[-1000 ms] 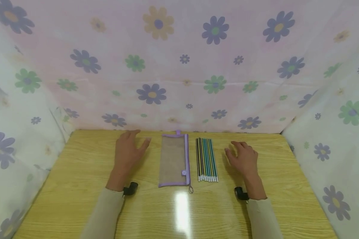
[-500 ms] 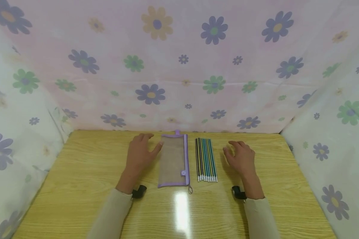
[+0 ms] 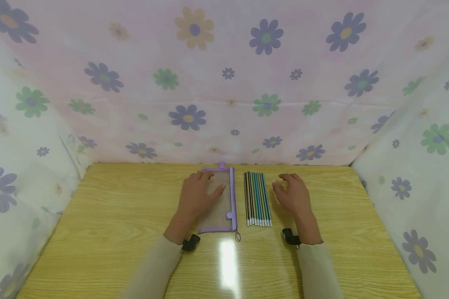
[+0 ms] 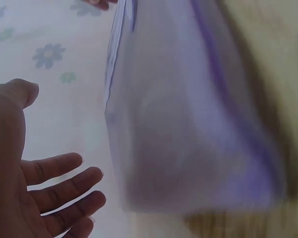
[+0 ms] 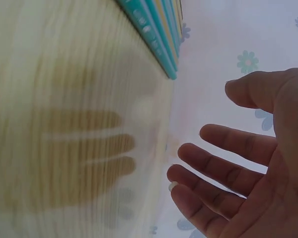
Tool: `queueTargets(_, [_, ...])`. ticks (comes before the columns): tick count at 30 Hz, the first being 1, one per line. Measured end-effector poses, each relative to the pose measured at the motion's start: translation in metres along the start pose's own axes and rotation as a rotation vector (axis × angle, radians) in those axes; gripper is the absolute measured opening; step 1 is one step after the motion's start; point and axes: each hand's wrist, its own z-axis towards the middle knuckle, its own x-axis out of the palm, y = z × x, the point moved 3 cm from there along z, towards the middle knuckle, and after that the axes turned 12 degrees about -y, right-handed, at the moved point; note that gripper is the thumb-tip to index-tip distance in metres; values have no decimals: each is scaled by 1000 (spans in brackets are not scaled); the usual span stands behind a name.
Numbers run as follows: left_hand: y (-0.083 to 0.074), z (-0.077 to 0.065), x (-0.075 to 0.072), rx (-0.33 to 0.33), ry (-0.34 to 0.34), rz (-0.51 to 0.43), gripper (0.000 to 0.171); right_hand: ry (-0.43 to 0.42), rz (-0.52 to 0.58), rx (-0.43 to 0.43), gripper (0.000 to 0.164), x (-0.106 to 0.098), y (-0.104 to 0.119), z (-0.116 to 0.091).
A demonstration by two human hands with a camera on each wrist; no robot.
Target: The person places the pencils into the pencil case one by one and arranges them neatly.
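Note:
A flat mesh zipper pouch [image 3: 218,207] with purple edging lies on the table, its zipper along the right side and a small ring at the lower corner. My left hand [image 3: 197,194] hovers over the pouch's left part, fingers spread and relaxed, holding nothing; the left wrist view shows the pouch [image 4: 159,124] beyond those fingertips. Beside the pouch, a row of pencils [image 3: 257,199] in black and teal-green tones lies side by side, white eraser ends nearest me. Just right of the pencils is my right hand [image 3: 294,195], loosely bent and holding nothing; teal pencils [image 5: 154,39] show past its thumb.
The wood-grain table [image 3: 108,232] ends at a flower-patterned cloth [image 3: 224,83] at the back, with similar cloth on both sides. Each wrist wears a black camera mount [image 3: 191,243]. Light glares off the table's front middle.
My left hand has moved right, from beside the pouch to over it. The right hand has shifted slightly left toward the pencils. Pouch and pencils stay in place.

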Motion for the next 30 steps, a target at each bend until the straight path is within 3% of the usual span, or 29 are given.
queueTargets(12, [-35,-6,17,-23,118,64,72,42,-13,37,42,6,11,5])
queueTargets(20, [-53,-15,26,-6,57,198,81,108,-18,74,40,12,16,7])
queueTargets(30, [-60,-28,38,-11,1,259,79,165,-30,90,39,16,18,3])
